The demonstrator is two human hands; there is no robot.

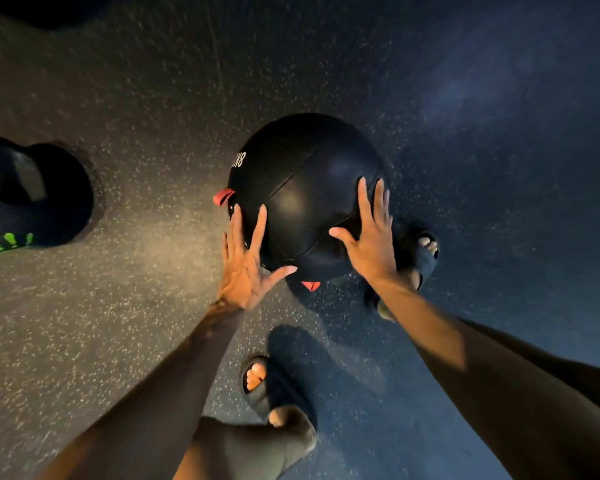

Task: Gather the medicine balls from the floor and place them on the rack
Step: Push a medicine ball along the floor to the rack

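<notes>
both hands, left hand (245,268) and right hand (371,237), press spread, straight fingers against the smooth, round, seamed black medicine ball (302,188).

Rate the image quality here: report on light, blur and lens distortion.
Head view: dim, warm light falls on the floor at left, fading to blue dark at right; a soft sheen sits on the black medicine ball; the wide-angle lens stretches the frame edges; the second ball at the left edge is smeared by blur; the left hand and right hand read fairly sharp.
</notes>
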